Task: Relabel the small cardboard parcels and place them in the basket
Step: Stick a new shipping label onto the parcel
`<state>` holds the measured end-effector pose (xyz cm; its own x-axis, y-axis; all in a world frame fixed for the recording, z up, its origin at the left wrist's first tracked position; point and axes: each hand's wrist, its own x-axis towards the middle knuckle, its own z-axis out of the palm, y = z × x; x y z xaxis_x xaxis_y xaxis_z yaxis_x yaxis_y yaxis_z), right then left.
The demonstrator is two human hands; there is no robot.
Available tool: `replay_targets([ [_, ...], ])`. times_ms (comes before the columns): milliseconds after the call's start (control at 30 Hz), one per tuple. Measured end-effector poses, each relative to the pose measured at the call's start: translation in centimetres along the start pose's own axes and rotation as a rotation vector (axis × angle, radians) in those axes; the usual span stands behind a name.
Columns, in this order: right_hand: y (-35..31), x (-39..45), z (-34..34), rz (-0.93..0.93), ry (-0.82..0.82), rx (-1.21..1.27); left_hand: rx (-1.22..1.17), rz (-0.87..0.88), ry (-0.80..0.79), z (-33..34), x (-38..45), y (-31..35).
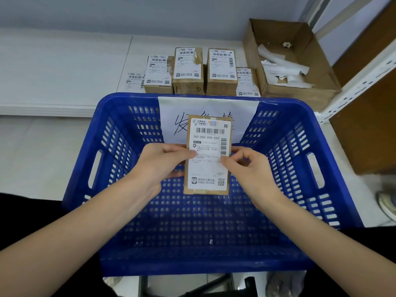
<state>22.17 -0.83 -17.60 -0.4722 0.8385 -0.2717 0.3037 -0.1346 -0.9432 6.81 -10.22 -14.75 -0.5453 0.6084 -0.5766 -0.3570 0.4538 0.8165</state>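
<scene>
I hold a small cardboard parcel with a white shipping label above the inside of the blue plastic basket. My left hand grips its left edge, thumb on the label. My right hand pinches its right edge with thumb and forefinger. Several more labelled parcels stand in a row on the white surface behind the basket. A loose label lies flat to their left.
An open cardboard box with white backing strips stands at the back right. A paper sign hangs on the basket's far wall. A white shelf upright and a brown panel rise on the right. A shoe shows at the right edge.
</scene>
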Motion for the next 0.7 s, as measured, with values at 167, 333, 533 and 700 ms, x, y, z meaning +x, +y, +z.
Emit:
replay_targets([
  [167,-0.05,0.16,-0.06,-0.006,-0.012,-0.002,0.003,0.002,-0.001,-0.04,-0.07,0.01],
  [333,0.04,0.17,-0.18,-0.019,-0.029,0.001,-0.003,-0.003,0.000,0.03,-0.09,0.12],
  [533,0.07,0.12,-0.20,-0.039,-0.055,0.002,-0.006,-0.009,0.006,-0.09,-0.22,0.42],
  [700,-0.26,0.35,-0.45,-0.070,-0.068,0.063,-0.020,-0.016,0.018,-0.29,-0.23,0.84],
])
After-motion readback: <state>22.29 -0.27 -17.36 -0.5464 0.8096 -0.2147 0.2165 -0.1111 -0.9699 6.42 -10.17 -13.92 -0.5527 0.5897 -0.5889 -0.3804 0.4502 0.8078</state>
